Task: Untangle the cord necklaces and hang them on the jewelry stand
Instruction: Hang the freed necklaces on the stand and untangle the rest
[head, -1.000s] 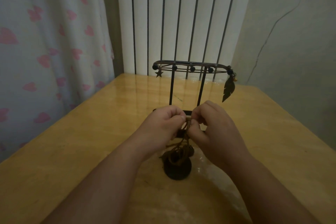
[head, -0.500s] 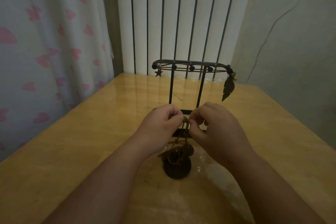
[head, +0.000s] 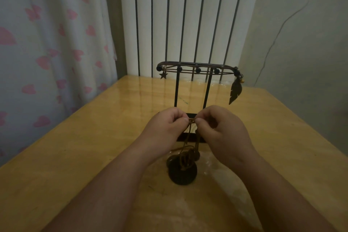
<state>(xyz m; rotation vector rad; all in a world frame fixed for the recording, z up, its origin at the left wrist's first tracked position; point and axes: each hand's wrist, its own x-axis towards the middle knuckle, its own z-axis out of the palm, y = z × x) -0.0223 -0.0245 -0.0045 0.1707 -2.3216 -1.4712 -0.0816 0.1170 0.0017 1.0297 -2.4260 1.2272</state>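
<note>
One head-worn view looks forward and down, close over the hands point(head: 192, 130); table point(head: 75, 156) beyond.

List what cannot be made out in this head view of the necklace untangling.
1. Head view: the cord where the left hand and right hand pinch it; the fingertips cover any knot there.
2. Head view: the tangle below the hands; too dim and small to count the necklaces in it.
3. Head view: the foot of the jewelry stand; both hands hide most of it.
</note>
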